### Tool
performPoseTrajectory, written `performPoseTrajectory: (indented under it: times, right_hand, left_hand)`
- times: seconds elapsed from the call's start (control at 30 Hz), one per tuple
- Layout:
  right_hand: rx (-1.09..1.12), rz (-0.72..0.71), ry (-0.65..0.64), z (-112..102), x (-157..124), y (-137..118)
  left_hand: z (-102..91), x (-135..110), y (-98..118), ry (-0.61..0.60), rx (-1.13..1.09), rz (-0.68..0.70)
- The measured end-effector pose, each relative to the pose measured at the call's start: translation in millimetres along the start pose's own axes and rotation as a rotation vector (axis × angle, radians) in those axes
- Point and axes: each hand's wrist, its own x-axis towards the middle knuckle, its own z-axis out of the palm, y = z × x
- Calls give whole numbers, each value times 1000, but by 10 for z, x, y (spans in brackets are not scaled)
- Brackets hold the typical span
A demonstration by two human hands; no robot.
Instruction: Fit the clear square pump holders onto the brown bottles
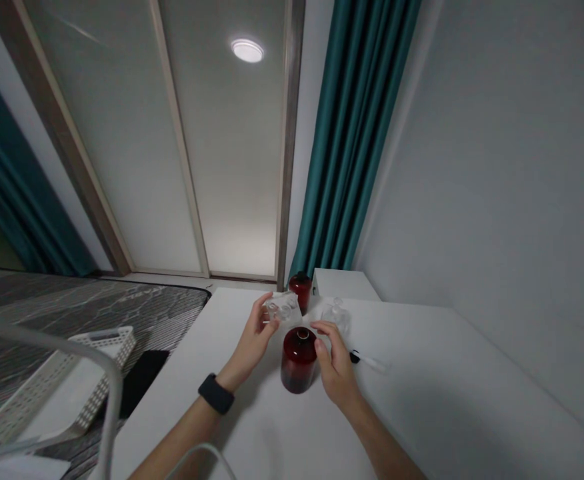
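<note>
behind the hands (255, 340) (337, 367), red bottle (301, 288), partly hidden

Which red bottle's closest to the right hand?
The front red bottle, beside the right hand; the other red bottle stands farther back.

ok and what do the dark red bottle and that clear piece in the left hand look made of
The dark red bottle looks like glass: glossy, with bright highlights and a deep red tone, though it could be coated. The clear piece in the left hand is shiny and see-through, so clear plastic or glass; it's too small to tell which.
</note>
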Motion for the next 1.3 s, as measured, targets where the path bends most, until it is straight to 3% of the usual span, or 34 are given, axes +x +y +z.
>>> performPoseTrajectory:
  times: [0.17,0.33,0.6,0.97,1.3]
  right_hand:
    - [-58,-71,65,-43,78,-62]
    - [-110,-88,25,-209,454,-136]
    - [101,76,-178,-328,918,-32]
    - [150,137,-375,-427,964,-100]
    - [155,108,-345,-377,864,-111]
  left_hand:
    - [34,-20,59,-5,39,24]
    - [13,92,183,-61,82,52]
    - [-47,465,608,-362,333,228]
    - [-110,587,715,-685,348,167]
    - [-152,465,767,-627,627,314]
